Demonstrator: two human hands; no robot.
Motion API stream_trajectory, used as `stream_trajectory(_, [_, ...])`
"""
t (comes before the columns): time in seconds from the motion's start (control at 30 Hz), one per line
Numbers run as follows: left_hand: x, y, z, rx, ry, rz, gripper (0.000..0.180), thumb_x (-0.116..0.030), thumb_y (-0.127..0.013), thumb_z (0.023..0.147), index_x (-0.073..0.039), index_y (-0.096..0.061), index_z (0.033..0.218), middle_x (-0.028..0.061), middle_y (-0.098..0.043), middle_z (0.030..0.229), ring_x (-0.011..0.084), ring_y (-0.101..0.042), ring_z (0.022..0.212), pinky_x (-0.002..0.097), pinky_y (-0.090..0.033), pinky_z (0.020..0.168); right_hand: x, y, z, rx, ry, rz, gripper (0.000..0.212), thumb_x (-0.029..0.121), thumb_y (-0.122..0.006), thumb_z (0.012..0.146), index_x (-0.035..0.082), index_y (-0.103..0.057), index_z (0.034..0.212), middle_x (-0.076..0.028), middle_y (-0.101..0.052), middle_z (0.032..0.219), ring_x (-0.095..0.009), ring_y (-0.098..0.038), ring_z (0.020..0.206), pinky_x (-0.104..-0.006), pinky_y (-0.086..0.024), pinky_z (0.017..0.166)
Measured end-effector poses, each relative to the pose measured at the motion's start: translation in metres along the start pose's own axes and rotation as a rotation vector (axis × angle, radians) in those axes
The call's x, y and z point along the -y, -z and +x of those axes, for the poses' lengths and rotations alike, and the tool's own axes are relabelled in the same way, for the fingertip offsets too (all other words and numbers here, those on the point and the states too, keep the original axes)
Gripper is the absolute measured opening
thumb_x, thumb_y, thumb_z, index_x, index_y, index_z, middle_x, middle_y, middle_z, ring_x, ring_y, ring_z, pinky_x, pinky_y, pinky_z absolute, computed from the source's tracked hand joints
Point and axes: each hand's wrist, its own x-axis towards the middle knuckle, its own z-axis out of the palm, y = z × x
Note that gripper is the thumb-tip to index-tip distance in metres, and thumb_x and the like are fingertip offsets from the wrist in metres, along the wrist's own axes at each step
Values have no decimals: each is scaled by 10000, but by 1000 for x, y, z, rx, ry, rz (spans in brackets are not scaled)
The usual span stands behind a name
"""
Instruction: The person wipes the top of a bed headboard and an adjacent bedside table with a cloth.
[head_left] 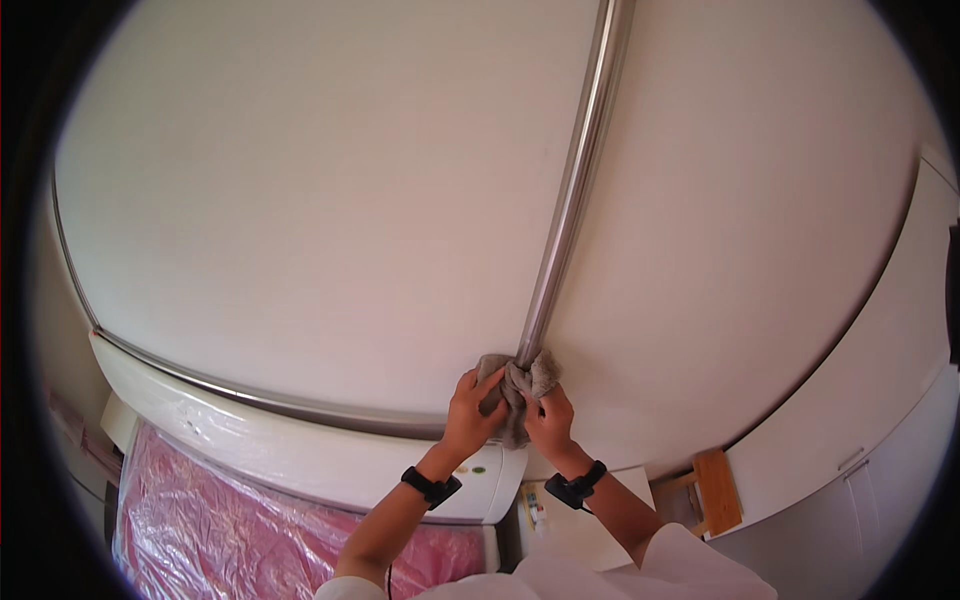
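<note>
A grey-brown cloth [545, 373] is bunched around the lower end of a shiny metal strip [568, 210] that runs up the white wall. My left hand [470, 412] grips the cloth from the left, fingers curled into it. On the other side my right hand [551, 424] pinches its right part, close to the left one. One end of the cloth hangs down between the hands. A second metal strip [330, 410] runs left from there along the wall's lower part; the cloth and hands hide where the two meet.
Below stands a white headboard [290, 432], with a bed in pink bedding [220, 510] under clear plastic. To the right are a white bedside cabinet [575, 525], a wooden stool-like piece [717, 490] and white cupboards [850, 420].
</note>
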Motion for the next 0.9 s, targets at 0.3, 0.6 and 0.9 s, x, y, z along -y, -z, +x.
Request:
stream_trajectory(0.3, [-145, 56, 165, -155, -531, 169, 561, -2, -672, 855, -72, -529, 1393, 189, -549, 1240, 345, -573, 1100, 361, -473, 933, 78, 69, 224, -92, 124, -131, 109, 24, -637, 879, -16, -565, 950, -231, -597, 911, -467, -564, 823, -463, -473, 688])
stream_trajectory(0.6, [-295, 109, 360, -516, -1084, 434, 409, -47, -564, 931, -28, -555, 1339, 227, -558, 1151, 395, -537, 1030, 430, -457, 901, 153, 124, 467, -293, 700, -408, 232, -74, -515, 784, -45, -581, 1005, -231, -631, 960, -426, -580, 962, -477, -484, 833])
stream_trajectory(0.9, [-331, 105, 357, -450, -1001, 431, 446, 26, -524, 873, 2, -557, 1317, 273, -500, 1129, 439, -516, 1038, 443, -460, 900, 169, 154, 473, -221, 590, -368, 157, -1, -547, 840, -63, -577, 981, -276, -647, 972, -467, -602, 931, -507, -489, 783])
